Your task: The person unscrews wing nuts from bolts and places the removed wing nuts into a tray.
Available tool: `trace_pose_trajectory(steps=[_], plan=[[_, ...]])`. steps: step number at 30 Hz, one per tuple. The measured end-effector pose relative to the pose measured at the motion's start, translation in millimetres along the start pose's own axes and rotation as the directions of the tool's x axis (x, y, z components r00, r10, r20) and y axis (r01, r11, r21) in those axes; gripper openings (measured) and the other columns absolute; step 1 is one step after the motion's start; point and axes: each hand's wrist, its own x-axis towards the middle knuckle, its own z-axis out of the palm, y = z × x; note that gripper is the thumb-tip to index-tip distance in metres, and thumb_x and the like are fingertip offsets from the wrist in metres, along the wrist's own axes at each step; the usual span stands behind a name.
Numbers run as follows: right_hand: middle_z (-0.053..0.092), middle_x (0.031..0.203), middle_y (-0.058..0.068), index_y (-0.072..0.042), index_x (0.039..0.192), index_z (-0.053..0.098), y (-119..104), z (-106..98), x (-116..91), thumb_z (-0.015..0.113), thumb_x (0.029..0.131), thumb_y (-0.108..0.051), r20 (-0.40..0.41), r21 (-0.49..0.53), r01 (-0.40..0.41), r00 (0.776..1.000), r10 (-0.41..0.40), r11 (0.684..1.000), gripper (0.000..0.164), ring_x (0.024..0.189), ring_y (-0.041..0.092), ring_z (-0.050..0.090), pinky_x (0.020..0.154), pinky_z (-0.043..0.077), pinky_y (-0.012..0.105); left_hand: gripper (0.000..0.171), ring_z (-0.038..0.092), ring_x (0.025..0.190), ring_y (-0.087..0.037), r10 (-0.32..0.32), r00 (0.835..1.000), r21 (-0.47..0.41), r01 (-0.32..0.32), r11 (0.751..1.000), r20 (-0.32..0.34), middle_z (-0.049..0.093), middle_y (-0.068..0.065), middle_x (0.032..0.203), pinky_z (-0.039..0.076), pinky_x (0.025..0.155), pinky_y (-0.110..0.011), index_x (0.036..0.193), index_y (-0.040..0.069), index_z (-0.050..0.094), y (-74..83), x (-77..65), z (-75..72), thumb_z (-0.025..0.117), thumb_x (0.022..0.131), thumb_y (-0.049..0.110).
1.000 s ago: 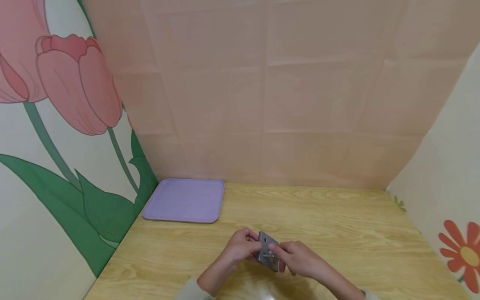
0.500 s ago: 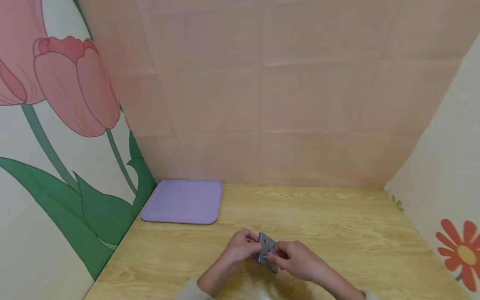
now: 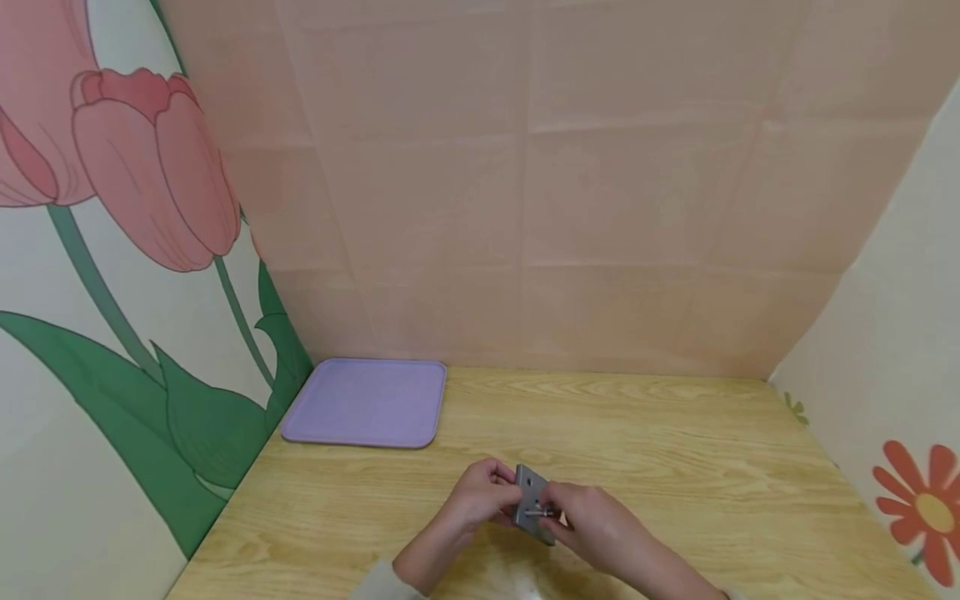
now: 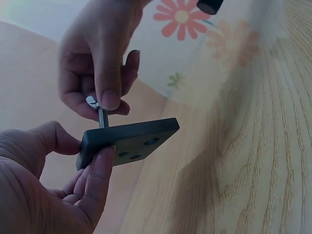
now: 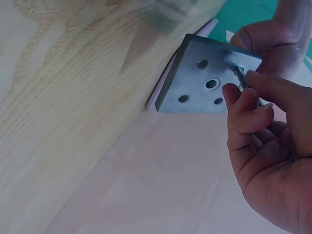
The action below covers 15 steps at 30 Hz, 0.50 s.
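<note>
A square grey metal plate (image 3: 529, 490) with several round holes is held up over the wooden table, tilted. My left hand (image 3: 480, 495) pinches one edge of it between thumb and fingers, as the left wrist view shows close up. With thumb and fingertips, my right hand (image 3: 597, 522) grips a silver wing bolt (image 4: 103, 117) by its head. The bolt's threaded shank stands at a corner hole of the plate (image 5: 197, 78), near the left hand's grip. Right-hand fingers partly hide the bolt's head.
A flat purple tray (image 3: 366, 402) lies at the table's back left. Behind the wooden table (image 3: 645, 433) hangs a creased pinkish sheet (image 3: 585, 192). Flower-printed panels stand at both sides, and a dark object (image 4: 210, 5) shows at the left wrist view's top edge.
The right hand's fingers have shifted round the wing bolt and regripped it, with more of the bolt now showing. The left hand and plate have stayed nearly still.
</note>
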Motion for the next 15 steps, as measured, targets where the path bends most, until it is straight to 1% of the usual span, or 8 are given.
trace_pose_trajectory(steps=[2,4,7,9,11,13,15], plan=[[0.069,0.083,-0.01,-0.014,0.094,0.065,-1.2,0.4,0.0,0.077,0.088,-0.012,-0.005,-0.013,0.007,1.0,-0.007,1.0,0.013,0.07,-0.006,0.057,0.052,0.046,0.016,0.019,0.062,0.058,-0.013,0.001,1.0,-0.003,-0.001,1.0,-0.001,0.065,-0.003,0.074,0.053,0.048,-0.024,0.093,0.001,0.062,0.3,-0.4,-0.5,0.068,0.075,0.001],[0.069,0.083,-0.011,-0.015,0.094,0.065,-1.8,0.7,0.0,0.077,0.089,-0.014,-0.009,-0.012,0.003,1.0,-0.003,1.0,0.013,0.069,-0.006,0.056,0.052,0.046,0.016,0.019,0.062,0.058,-0.013,-0.005,1.0,-0.002,0.005,1.0,0.0,0.065,-0.003,0.074,0.053,0.049,-0.024,0.093,0.001,0.062,0.9,-0.8,-1.0,0.068,0.075,0.001],[0.067,0.08,-0.012,-0.016,0.095,0.065,-1.8,0.3,-0.8,0.074,0.092,-0.024,-0.005,0.03,-0.031,1.0,0.031,0.999,0.012,0.062,-0.006,0.052,0.048,0.044,0.016,0.019,0.063,0.059,-0.014,-0.014,1.0,0.009,0.014,1.0,0.003,0.066,-0.004,0.076,0.053,0.049,-0.024,0.093,0.002,0.062,1.8,-1.0,-1.9,0.068,0.075,0.001],[0.067,0.079,-0.011,-0.016,0.096,0.066,-1.6,-0.6,-0.9,0.067,0.096,-0.034,0.008,0.072,-0.078,0.997,0.077,0.994,0.018,0.058,-0.005,0.051,0.047,0.043,0.018,0.019,0.063,0.059,-0.014,-0.014,1.0,0.013,0.014,1.0,0.003,0.067,-0.004,0.076,0.053,0.05,-0.024,0.093,0.003,0.062,1.9,-1.3,-2.3,0.068,0.075,0.002],[0.066,0.077,-0.01,-0.015,0.097,0.068,-0.5,-2.1,-0.7,0.058,0.101,-0.042,0.042,0.126,-0.145,0.989,0.141,0.981,0.029,0.056,0.0,0.05,0.046,0.043,0.021,0.019,0.062,0.059,-0.014,-0.006,1.0,0.015,0.006,1.0,0.003,0.066,-0.004,0.076,0.053,0.049,-0.025,0.093,0.002,0.062,1.8,-1.8,-1.9,0.068,0.075,0.001],[0.066,0.076,-0.006,-0.012,0.099,0.07,1.6,-3.8,-0.5,0.049,0.104,-0.046,0.094,0.182,-0.217,0.975,0.202,0.959,0.041,0.058,0.006,0.054,0.049,0.044,0.024,0.019,0.062,0.059,-0.014,-0.002,1.0,0.011,0.002,1.0,0.002,0.066,-0.004,0.075,0.054,0.049,-0.025,0.093,0.002,0.062,1.9,-2.4,-1.4,0.069,0.075,0.001],[0.068,0.076,-0.002,-0.008,0.101,0.07,5.1,-4.6,-0.2,0.041,0.106,-0.047,0.161,0.236,-0.278,0.956,0.245,0.931,0.049,0.059,0.013,0.056,0.051,0.045,0.027,0.02,0.062,0.059,-0.014,-0.002,1.0,0.007,0.002,1.0,-0.001,0.066,-0.004,0.075,0.054,0.049,-0.026,0.093,0.001,0.062,2.2,-3.0,-0.9,0.07,0.075,0.001]])
